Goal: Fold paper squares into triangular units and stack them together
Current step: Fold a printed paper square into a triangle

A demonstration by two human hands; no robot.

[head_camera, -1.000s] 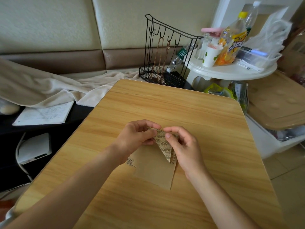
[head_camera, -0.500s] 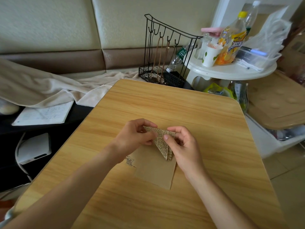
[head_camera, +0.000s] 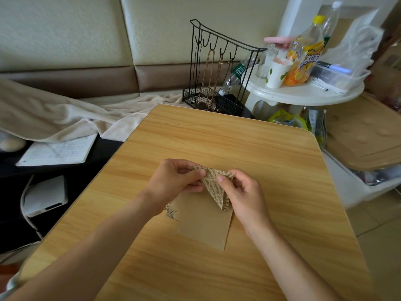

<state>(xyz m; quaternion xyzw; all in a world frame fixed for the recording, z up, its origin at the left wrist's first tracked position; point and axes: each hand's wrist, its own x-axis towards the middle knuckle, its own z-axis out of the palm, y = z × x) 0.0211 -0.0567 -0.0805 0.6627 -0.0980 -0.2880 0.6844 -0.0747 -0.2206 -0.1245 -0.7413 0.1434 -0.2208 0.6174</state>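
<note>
you are partway through one unit: the newsprint paper [head_camera: 214, 185] is already folded down to a narrow triangle pointing toward you, held just above the wooden table [head_camera: 249, 148]. your left hand [head_camera: 175, 181] pinches its upper left corner between thumb and fingers, and your right hand [head_camera: 240, 192] pinches the upper right edge, fingers curled. beneath it lies a plain brown sheet [head_camera: 204, 224] with another printed piece [head_camera: 170, 211] peeking out at its left, apparently unfolded. no finished stack shows, so most folding and all stacking seems left.
</note>
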